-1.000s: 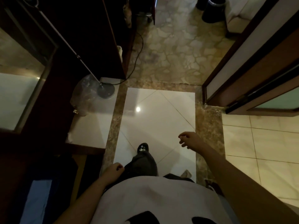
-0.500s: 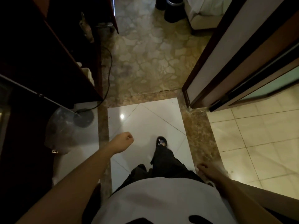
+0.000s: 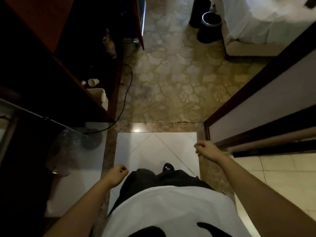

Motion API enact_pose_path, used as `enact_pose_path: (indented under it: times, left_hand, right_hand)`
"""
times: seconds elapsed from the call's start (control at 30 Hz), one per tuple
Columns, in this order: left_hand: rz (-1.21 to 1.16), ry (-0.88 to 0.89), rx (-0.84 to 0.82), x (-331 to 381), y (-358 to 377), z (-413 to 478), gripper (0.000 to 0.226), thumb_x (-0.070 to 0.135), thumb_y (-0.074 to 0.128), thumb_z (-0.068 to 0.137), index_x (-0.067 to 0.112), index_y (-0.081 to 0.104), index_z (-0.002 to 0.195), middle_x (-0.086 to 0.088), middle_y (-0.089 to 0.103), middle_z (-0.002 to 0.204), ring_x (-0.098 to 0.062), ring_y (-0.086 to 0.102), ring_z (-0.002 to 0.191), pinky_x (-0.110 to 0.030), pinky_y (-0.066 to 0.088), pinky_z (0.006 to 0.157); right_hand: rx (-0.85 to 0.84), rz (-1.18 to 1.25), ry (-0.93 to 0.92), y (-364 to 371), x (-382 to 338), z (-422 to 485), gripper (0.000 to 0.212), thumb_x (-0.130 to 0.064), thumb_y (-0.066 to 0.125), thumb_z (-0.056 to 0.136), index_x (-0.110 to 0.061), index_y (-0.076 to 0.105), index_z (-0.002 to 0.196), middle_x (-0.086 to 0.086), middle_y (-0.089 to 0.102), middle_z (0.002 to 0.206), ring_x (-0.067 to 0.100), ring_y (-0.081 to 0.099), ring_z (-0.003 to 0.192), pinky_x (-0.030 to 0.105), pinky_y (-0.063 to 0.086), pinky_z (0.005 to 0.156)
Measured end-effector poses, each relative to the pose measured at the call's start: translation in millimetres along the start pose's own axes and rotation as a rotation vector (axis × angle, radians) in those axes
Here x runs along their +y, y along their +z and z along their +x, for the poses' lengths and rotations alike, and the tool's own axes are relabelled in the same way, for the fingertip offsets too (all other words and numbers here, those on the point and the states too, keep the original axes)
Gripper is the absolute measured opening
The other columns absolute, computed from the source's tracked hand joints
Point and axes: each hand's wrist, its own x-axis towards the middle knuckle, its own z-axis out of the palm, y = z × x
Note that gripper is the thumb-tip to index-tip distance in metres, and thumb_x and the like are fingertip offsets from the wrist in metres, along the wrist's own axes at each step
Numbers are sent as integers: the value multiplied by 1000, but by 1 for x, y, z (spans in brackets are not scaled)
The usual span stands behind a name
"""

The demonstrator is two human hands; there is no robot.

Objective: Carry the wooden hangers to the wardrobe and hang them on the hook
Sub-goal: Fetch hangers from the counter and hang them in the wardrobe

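Right hand swung forward, left hand back; fingertips hidden.

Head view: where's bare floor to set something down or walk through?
Free: the white tile ahead of the shoe, and the patterned floor between cabinet and door frame. Crowded: left strip with lamp base, plastic bag and cable; far end, two bins beside the bed.
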Motion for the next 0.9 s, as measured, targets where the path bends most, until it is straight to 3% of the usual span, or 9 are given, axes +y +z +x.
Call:
enact_pose_path:
  times: [0.07,0.23,0.33,0.43,0.57,0.67,0.8,0.9]
  left_hand:
    - [-51,-50,14,8,-6,3,13,17,49,93,9,59,95,-11,60,93,-27,60,93,-38,50,88]
    - [-142,-149,47,28,-32,32,14,16,51,92,19,54,79,-11,60,90,-24,57,86,-38,49,88]
    - [-146,-141,23,56,-61,64,14,15,49,93,17,54,80,-8,57,85,-22,55,85,-37,48,87]
    - [-94,-88,-3,89,-100,107,12,18,49,93,17,55,83,-11,60,90,-25,57,88,-39,49,89]
    - [-61,29,-4,154,-161,161,12,17,47,94,14,52,84,-11,57,89,-23,54,83,-40,48,86]
    - [-3,124,-6,208,-205,193,14,16,46,95,7,56,95,-8,56,86,-21,54,85,-31,42,75]
    - [6,164,31,258,-254,226,26,20,46,95,2,57,112,-16,61,103,-30,59,99,-39,46,87]
    - [-8,158,47,276,-277,248,29,21,45,96,3,55,116,-18,61,109,-32,59,103,-41,47,90]
  right_hand:
    - [9,4,-57,-23,-37,28,30,-12,43,95,2,58,118,14,60,100,23,58,91,37,52,86]
    - [11,-2,-115,-60,-106,85,30,-7,42,95,5,55,119,25,61,112,22,55,86,16,44,57]
    - [8,7,-76,-71,-122,113,28,-5,42,95,8,57,116,24,61,101,21,54,83,16,43,56]
    - [10,25,12,-78,-121,138,27,-6,42,95,9,58,110,8,57,81,14,52,71,15,43,55]
    - [-18,24,147,-88,-115,158,20,-8,41,96,-4,60,99,4,54,75,10,49,64,15,38,51]
    - [9,67,225,-94,-119,174,22,-6,41,95,2,59,103,8,54,77,13,48,64,19,37,53]
    - [19,69,255,-110,-137,201,23,-5,40,95,6,58,103,6,52,70,12,47,61,18,37,51]
    - [-27,17,241,-129,-164,231,22,-6,41,95,-7,59,83,4,53,72,12,50,65,20,41,57]
